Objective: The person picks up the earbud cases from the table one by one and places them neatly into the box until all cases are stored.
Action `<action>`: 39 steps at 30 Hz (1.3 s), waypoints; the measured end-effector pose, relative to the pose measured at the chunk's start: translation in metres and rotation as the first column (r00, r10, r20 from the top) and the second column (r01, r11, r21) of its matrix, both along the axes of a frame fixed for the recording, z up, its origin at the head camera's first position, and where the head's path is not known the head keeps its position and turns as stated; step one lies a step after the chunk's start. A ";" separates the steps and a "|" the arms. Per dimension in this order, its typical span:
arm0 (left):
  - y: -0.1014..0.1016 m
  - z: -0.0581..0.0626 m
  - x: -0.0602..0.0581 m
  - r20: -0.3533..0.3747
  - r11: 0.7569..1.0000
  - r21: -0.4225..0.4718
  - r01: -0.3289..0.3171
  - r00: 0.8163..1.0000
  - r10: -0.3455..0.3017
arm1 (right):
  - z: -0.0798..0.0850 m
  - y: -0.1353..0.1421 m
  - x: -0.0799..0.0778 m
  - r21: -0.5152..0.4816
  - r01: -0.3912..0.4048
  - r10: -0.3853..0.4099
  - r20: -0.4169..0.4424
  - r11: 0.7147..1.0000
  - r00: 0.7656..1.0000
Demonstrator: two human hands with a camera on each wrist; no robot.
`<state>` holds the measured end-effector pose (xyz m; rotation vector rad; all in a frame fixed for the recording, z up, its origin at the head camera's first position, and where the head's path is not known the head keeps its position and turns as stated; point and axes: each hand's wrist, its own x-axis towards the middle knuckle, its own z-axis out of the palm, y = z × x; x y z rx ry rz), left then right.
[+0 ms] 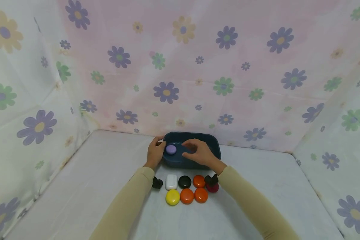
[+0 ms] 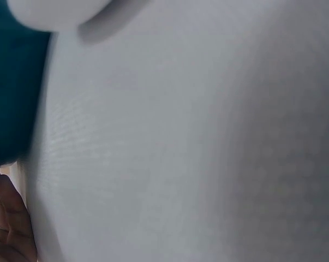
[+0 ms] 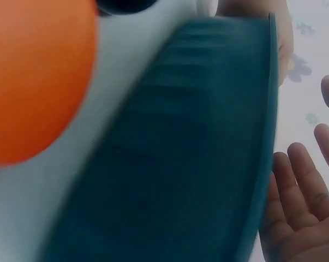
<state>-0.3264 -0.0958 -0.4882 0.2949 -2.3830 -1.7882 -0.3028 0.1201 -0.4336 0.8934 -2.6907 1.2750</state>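
Observation:
A dark teal plastic tub stands toward the back of the table. Inside it, near the left end, lies a round purple piece. My left hand rests against the tub's left end; its fingers look straight in the left wrist view. Over the tub's middle hovers my right hand, thumb and fingers spread apart with nothing between them. In the right wrist view its fingers show past the tub's rim.
In front of the tub lie a white rounded-square piece, a black round one, a yellow one, several orange ones and a crimson one. A flower-patterned cloth hangs behind the table and along both sides.

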 end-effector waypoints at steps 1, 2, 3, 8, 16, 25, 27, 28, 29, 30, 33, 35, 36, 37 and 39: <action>0.000 0.000 0.000 0.000 1.000 0.001 0.001 1.000 -0.001 | -0.001 -0.003 -0.003 -0.008 0.002 -0.002 0.007 1.000 1.000; 0.000 -0.001 0.000 -0.001 1.000 0.000 0.003 1.000 -0.003 | -0.003 -0.005 -0.006 -0.011 0.005 -0.004 0.013 1.000 1.000; -0.001 -0.001 0.000 0.000 1.000 -0.001 0.006 1.000 -0.006 | -0.004 -0.008 -0.009 -0.014 0.008 -0.008 0.022 1.000 1.000; -0.003 -0.003 -0.001 0.001 1.000 -0.001 0.008 1.000 -0.008 | -0.009 -0.022 -0.023 0.006 0.055 -0.055 0.071 0.998 0.996; -0.005 -0.005 -0.004 0.002 1.000 0.002 0.008 1.000 -0.008 | -0.016 -0.044 -0.046 0.028 0.069 -0.072 0.111 0.997 0.991; -0.002 -0.003 -0.005 -0.002 1.000 0.010 0.015 1.000 -0.015 | -0.030 -0.056 -0.054 0.029 0.083 -0.084 0.048 0.996 0.995; -0.002 -0.003 -0.006 -0.011 1.000 0.015 0.014 1.000 -0.014 | -0.031 -0.057 -0.056 0.031 0.094 -0.096 0.041 0.995 0.995; -0.001 -0.003 -0.006 -0.014 1.000 0.016 0.013 1.000 -0.013 | -0.031 -0.058 -0.057 0.032 0.098 -0.099 0.044 0.995 0.994; -0.001 -0.002 -0.006 -0.015 1.000 0.015 0.015 1.000 -0.015 | -0.031 -0.058 -0.058 0.038 0.101 -0.103 0.048 0.994 0.993; -0.001 -0.003 -0.006 -0.016 1.000 0.016 0.016 1.000 -0.015 | -0.032 -0.059 -0.059 0.047 0.101 -0.103 0.054 0.994 0.993; -0.002 -0.003 -0.006 -0.015 1.000 0.014 0.017 1.000 -0.017 | -0.033 -0.060 -0.060 0.078 0.083 -0.090 0.078 0.993 0.993; -0.002 -0.004 -0.005 -0.013 1.000 0.015 0.020 1.000 -0.020 | -0.035 -0.061 -0.062 0.116 0.064 -0.075 0.088 0.991 0.993; -0.002 -0.004 -0.005 -0.015 1.000 0.021 0.019 1.000 -0.019 | -0.035 -0.061 -0.062 0.134 0.054 -0.066 0.084 0.990 0.994; -0.002 -0.004 -0.005 -0.016 1.000 0.023 0.020 1.000 -0.020 | -0.036 -0.061 -0.062 0.148 0.048 -0.061 0.083 0.988 0.995; -0.002 -0.004 -0.005 -0.020 0.999 0.029 0.026 0.999 -0.025 | -0.036 -0.062 -0.063 0.169 0.044 -0.057 0.072 0.985 0.996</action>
